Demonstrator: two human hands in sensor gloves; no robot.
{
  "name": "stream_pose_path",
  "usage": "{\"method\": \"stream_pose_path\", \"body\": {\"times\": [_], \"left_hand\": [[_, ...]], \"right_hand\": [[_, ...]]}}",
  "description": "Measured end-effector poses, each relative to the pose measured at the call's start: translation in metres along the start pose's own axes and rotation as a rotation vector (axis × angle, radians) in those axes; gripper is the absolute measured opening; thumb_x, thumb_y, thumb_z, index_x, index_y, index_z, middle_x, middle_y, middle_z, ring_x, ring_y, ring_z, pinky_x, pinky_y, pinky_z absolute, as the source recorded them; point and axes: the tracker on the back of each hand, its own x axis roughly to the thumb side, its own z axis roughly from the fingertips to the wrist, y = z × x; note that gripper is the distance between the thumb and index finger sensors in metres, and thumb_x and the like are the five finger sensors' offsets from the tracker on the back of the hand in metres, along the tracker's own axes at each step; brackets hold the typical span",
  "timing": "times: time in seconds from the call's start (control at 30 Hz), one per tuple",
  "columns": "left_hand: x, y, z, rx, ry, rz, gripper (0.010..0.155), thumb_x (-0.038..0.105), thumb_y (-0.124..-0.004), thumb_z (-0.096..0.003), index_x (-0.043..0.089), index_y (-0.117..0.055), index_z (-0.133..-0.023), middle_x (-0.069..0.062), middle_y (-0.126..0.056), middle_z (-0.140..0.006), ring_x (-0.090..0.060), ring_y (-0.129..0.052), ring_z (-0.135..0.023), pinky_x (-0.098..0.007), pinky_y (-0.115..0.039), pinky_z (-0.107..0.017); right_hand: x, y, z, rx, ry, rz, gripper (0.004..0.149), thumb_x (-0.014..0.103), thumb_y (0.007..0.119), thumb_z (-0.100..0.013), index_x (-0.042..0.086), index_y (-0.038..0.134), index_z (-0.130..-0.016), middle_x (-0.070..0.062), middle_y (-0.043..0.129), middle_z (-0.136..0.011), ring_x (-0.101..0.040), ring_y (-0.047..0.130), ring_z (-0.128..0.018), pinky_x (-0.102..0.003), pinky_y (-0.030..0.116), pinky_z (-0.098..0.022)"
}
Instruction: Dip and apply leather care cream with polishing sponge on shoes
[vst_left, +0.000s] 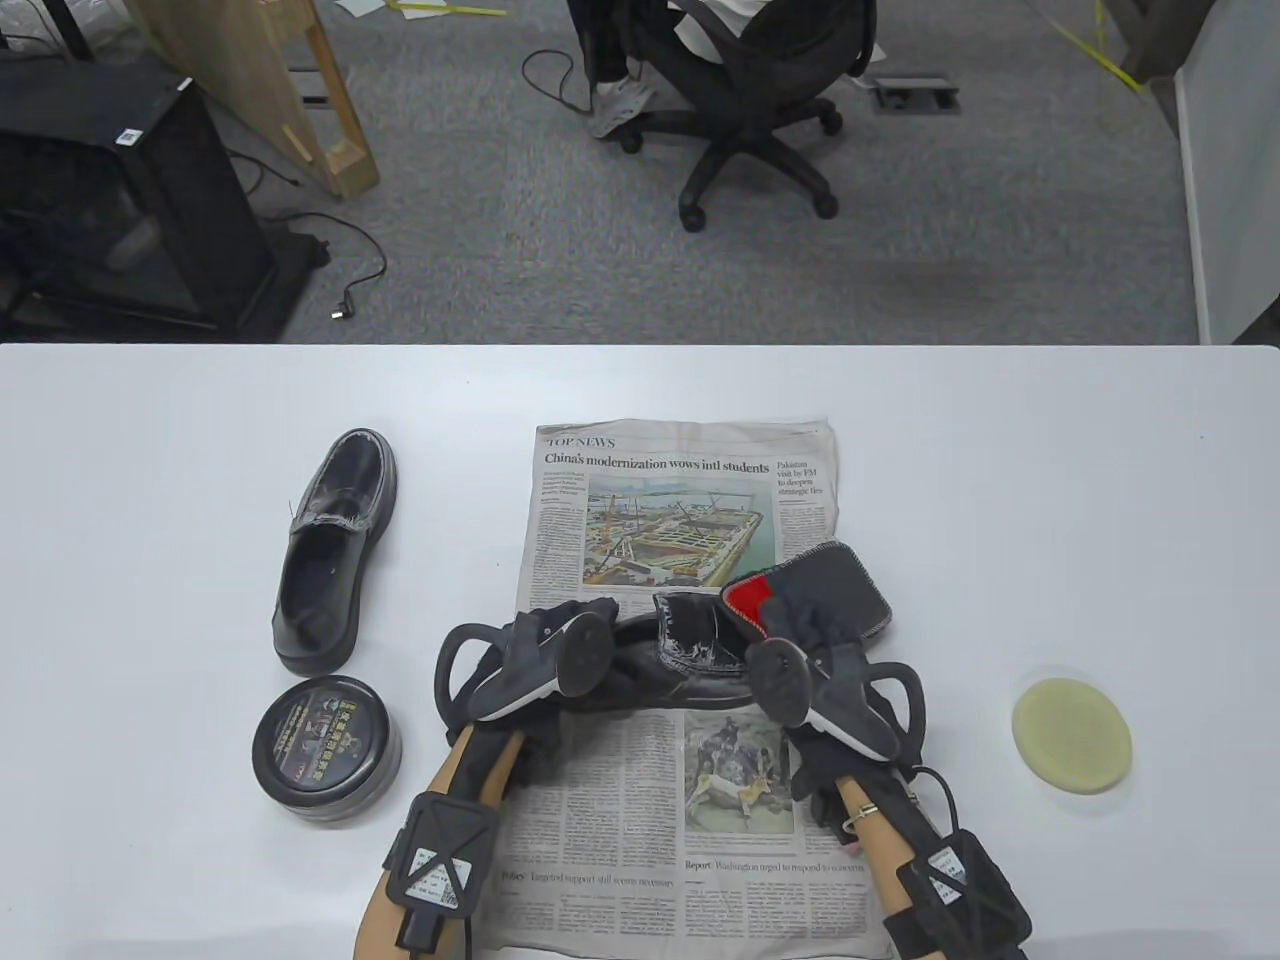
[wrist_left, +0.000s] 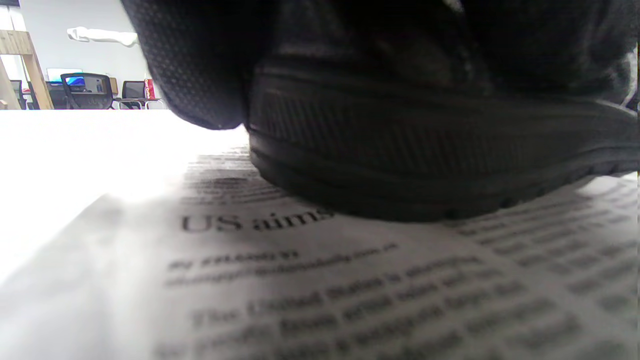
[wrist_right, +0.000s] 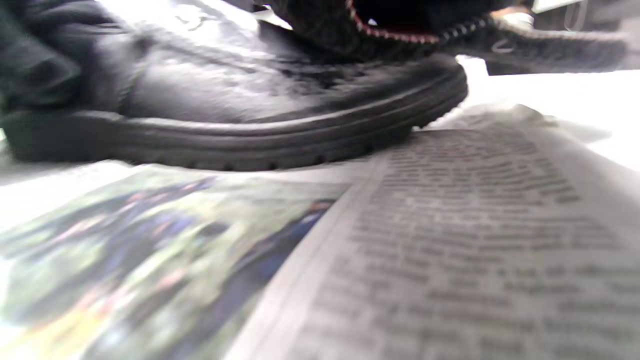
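- Black shoe (vst_left: 690, 660) lying sideways on newspaper (vst_left: 640, 800), between both hands, paper likely guarding the table.
- Left hand (vst_left: 530, 650) gripping the heel end, steadying.
- Right hand (vst_left: 800, 640) pressing grey cloth (vst_left: 840, 585) onto the toe.
- Cream tin (vst_left: 325, 748) closed, left of left hand; yellow sponge (vst_left: 1072, 735) unused, right of right hand.

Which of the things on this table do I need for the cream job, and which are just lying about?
For the job:
- shoe on newspaper
- second shoe
- cream tin, lid on
- round yellow sponge
- newspaper

Lying about or uncertain:
- dark cloth with red lining, under the right hand
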Motion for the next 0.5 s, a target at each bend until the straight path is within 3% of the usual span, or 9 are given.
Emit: {"method": "stream_pose_path", "body": {"times": [0.13,0.3,0.5], "left_hand": [[0.001,0.0,-0.001,-0.001,-0.011,-0.007,0.088,0.071,-0.076,-0.0291,0.031,-0.064,-0.107,0.003,-0.085,-0.105,-0.021,-0.09,-0.093,-0.043,-0.082,-0.068],[0.001,0.0,0.0,-0.004,-0.019,-0.015,0.086,0.07,-0.075,-0.0303,0.032,-0.063,-0.107,0.004,-0.083,-0.107,-0.021,-0.087,-0.097,-0.042,-0.081,-0.07],[0.001,0.0,0.0,-0.003,-0.018,-0.006,0.086,0.07,-0.075,-0.0303,0.032,-0.062,-0.107,0.003,-0.082,-0.108,-0.021,-0.087,-0.096,-0.042,-0.082,-0.069]], "right_hand": [[0.031,-0.011,0.009,-0.032,-0.134,-0.082,0.059,0.04,0.042,-0.066,0.005,0.045,-0.114,-0.025,0.05,-0.113,-0.05,0.058,-0.101,-0.056,0.056,-0.07],[0.057,-0.026,-0.012,-0.027,-0.203,-0.297,0.059,0.04,0.042,-0.066,0.009,0.043,-0.115,-0.021,0.045,-0.116,-0.049,0.051,-0.105,-0.058,0.052,-0.072],[0.051,-0.016,-0.053,0.031,-0.071,-0.267,0.058,0.043,0.039,-0.065,0.014,0.041,-0.116,-0.017,0.043,-0.119,-0.046,0.046,-0.109,-0.06,0.045,-0.073]]}}
